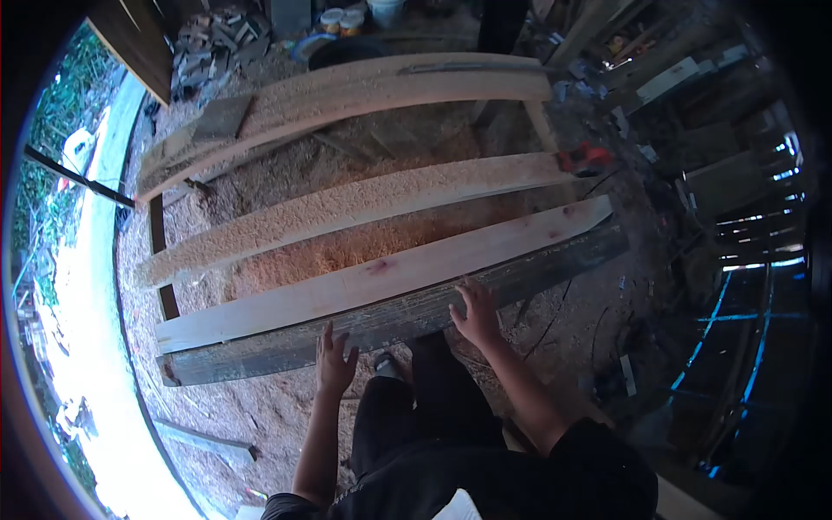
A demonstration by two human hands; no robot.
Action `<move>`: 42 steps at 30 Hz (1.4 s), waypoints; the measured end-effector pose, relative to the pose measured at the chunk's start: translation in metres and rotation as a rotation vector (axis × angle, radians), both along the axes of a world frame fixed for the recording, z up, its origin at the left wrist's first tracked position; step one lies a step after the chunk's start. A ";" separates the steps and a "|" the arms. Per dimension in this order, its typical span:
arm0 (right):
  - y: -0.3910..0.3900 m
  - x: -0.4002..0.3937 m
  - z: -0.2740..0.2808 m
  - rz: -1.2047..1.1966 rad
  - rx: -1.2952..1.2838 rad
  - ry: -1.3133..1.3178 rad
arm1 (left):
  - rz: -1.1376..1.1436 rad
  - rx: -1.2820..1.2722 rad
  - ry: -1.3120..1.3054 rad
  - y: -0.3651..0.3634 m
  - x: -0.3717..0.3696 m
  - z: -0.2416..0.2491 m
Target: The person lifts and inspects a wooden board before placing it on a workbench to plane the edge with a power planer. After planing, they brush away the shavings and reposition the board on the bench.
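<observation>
My left hand (335,357) is open, its fingers spread over the near side of a dark, weathered beam (260,354). To the right, my right hand (476,312) is also open above the same beam, with nothing in it. Whether either hand touches the wood I cannot tell. Along the beam's far side lies a pale, smooth plank (347,286) with a few reddish knots. Beyond it is a second plank (347,201) covered in wood shavings, and a red power tool (586,159) sits at its right end.
A wide workbench board (347,94) with shavings runs across the back, bearing a short dark board (222,118). Wood scraps (221,43) are piled at the back left, near a dark basin (347,52). A loose plank (206,440) lies on the shaving-strewn ground at the lower left.
</observation>
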State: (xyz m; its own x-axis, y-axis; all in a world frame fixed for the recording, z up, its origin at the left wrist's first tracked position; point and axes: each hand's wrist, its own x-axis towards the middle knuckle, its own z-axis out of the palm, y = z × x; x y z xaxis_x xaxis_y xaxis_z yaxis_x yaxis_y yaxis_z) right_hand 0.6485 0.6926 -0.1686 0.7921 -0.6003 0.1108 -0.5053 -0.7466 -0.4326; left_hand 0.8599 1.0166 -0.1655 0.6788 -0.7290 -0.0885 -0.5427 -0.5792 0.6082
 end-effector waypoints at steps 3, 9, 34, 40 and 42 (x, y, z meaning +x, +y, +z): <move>0.026 -0.027 0.044 -0.051 -0.024 -0.042 | -0.036 -0.061 -0.031 0.028 -0.024 0.042; 0.089 -0.066 0.132 -0.145 -0.050 -0.196 | 0.011 -0.261 -0.138 0.094 -0.059 0.110; 0.098 -0.255 0.247 -0.343 -0.099 -0.312 | -0.258 -0.350 -0.151 0.025 -0.133 0.193; 0.043 -0.360 0.232 -0.503 0.010 -0.363 | -0.349 -0.346 -0.121 -0.077 -0.184 0.207; 0.021 -0.402 0.231 -0.574 0.015 -0.327 | -0.386 -0.334 -0.102 -0.120 -0.213 0.207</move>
